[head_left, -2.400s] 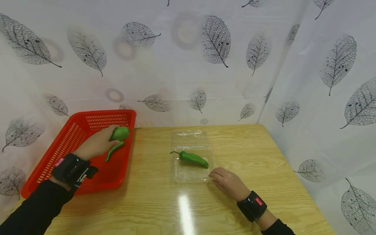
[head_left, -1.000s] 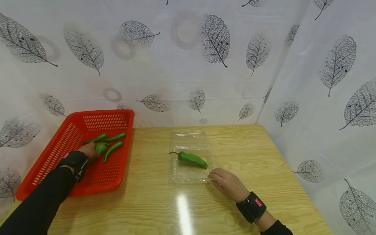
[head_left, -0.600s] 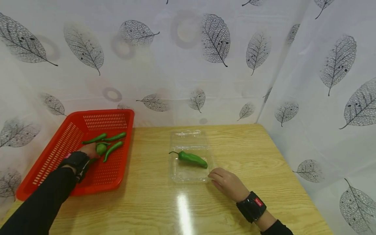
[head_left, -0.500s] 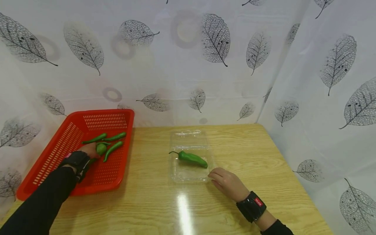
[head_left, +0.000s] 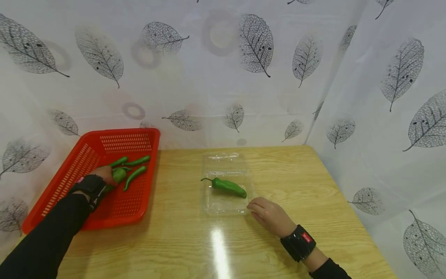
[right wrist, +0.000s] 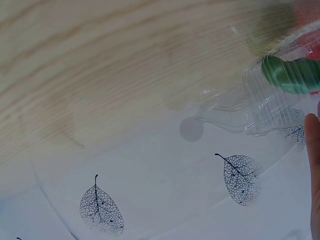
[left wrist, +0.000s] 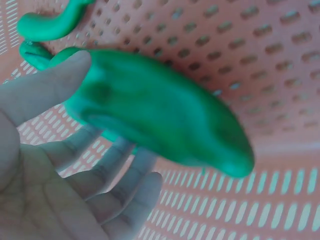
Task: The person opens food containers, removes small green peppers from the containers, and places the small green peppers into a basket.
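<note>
My left hand (head_left: 103, 174) is down in the red basket (head_left: 148, 201), holding a thick green pepper (left wrist: 150, 105) between thumb and fingers. In the left wrist view the thumb lies on the pepper's top near one end, with the fingers beneath it. Several slimmer green peppers (head_left: 135, 177) lie around that hand. On the table, a clear plastic box (head_left: 224, 211) stands with its lid laid back, and one green pepper (head_left: 228, 187) rests inside. My right hand (head_left: 270, 217) pinches the box's near right corner; its fingertips are partly hidden in the right wrist view.
The wooden table (head_left: 181, 240) carries the basket at left and the box near the middle. A white curtain (head_left: 216, 77) with leaf prints rises behind the table and along its right side.
Since the earliest frame, my left hand has moved left and lower into the basket with a green pepper; lately the pepper shifts slightly in its fingers. My right hand stays at the box corner.
</note>
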Available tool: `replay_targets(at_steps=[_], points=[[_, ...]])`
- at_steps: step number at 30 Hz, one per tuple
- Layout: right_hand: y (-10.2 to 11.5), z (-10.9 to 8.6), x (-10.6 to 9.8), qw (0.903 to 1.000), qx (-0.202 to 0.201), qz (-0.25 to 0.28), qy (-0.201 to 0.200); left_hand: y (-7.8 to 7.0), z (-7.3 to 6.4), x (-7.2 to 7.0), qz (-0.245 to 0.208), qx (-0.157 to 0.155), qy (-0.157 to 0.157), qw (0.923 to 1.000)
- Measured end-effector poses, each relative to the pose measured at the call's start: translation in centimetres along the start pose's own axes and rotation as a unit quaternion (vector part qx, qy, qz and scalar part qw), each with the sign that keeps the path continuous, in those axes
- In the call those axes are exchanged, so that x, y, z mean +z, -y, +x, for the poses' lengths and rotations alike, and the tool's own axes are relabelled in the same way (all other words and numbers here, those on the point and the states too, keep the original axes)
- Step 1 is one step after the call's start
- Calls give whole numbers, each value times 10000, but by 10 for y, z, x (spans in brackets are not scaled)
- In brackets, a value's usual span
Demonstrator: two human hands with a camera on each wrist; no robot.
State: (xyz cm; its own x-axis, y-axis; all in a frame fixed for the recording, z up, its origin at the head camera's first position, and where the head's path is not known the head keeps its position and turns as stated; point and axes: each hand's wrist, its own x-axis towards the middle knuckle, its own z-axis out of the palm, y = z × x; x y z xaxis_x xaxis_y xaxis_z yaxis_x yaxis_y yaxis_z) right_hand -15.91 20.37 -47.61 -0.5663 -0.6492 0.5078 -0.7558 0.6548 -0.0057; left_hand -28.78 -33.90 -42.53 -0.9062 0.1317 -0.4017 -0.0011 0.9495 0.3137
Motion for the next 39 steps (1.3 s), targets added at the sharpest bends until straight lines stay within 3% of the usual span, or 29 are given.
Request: replay_targets(at_steps=[2, 6, 8, 11, 14, 17, 19, 22, 26, 32, 39], points=[[0, 0, 0, 10000, -24, -32, -19, -1, 1, -2, 25, -182, 23, 9998], [-1, 0, 0, 10000, -70, -48, -41, -8, -2, -9, 274, -242, -64, 9993], [-1, 0, 0, 9999, -88, -32, -43, -18, -6, -14, 415, -182, -312, 9985], [-1, -1, 1, 9999, -104, -24, -54, -44, -13, -22, 612, -7, -1044, 9927], [-1, -1, 1, 9999, -109, -38, -76, -80, -22, -25, 903, 304, -1925, 9767], [-1, -1, 1, 9999, -101, -30, -78, -122, -32, -23, 1159, 792, -2732, 9516], [-1, -1, 1, 9999, -89, -8, -74, -150, -38, -20, 1236, 1223, -3130, 9337], [-2, -1, 2, 9999, -86, 26, -88, -188, -46, -11, 1320, 1897, -3410, 9112], [-2, -1, 2, 9999, -110, 23, -116, -228, -52, 7, 1434, 2585, -3188, 9005], [-3, -1, 2, 9999, -126, 24, -92, -265, -42, 47, 1572, 3463, -2808, 8812], [-1, -2, 0, 10000, -70, 36, -56, -289, -20, 87, 1904, 3802, -2334, 8745]])
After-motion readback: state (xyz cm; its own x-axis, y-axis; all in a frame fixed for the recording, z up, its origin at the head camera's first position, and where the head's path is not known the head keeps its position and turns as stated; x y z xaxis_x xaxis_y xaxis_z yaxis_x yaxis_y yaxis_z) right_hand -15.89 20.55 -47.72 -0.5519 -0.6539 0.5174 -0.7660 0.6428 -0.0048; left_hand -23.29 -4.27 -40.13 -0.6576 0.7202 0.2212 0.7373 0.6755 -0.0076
